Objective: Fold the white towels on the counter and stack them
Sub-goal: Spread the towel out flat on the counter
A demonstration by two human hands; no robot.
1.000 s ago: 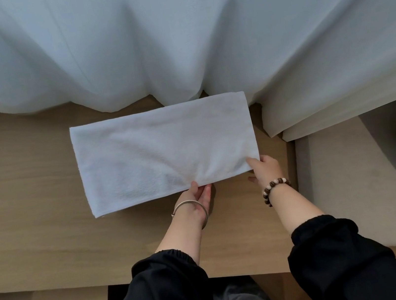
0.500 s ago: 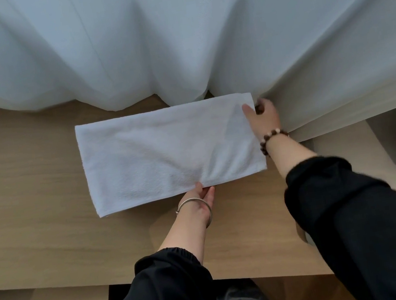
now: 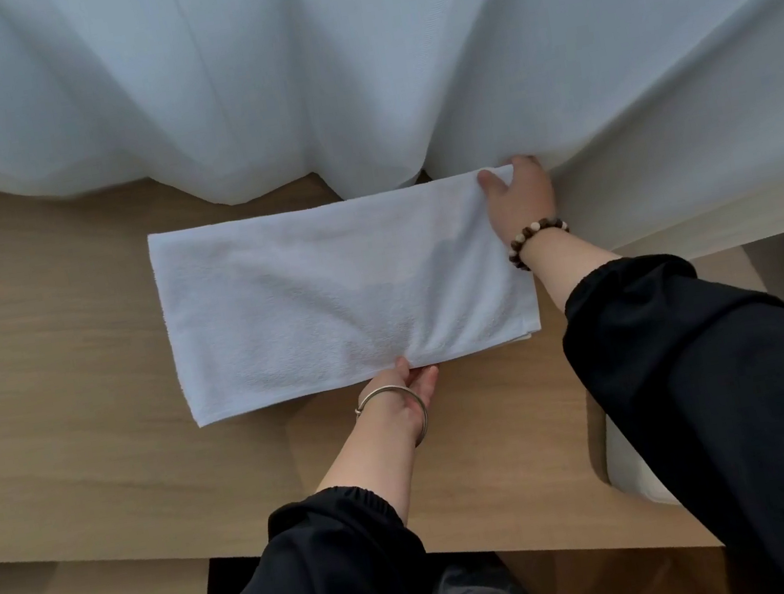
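Lying flat on the wooden counter [image 3: 62, 400], the folded white towel [image 3: 316, 288] sits lengthwise at the hem of the sheer curtain [image 3: 344, 73]. Your left hand [image 3: 402, 390] pinches its near edge. Your right hand [image 3: 520, 197] grips the far right corner, thumb on top of the cloth.

We cannot see the fingertips of the left hand [image 3: 396, 401], tucked under the near edge of the towel [image 3: 328, 296]. The fingers of the right hand [image 3: 521, 204] are partly hidden behind its far right corner, under the curtain [image 3: 344, 73], which covers the back edge of the table [image 3: 64, 410]. Its left end is cut off.
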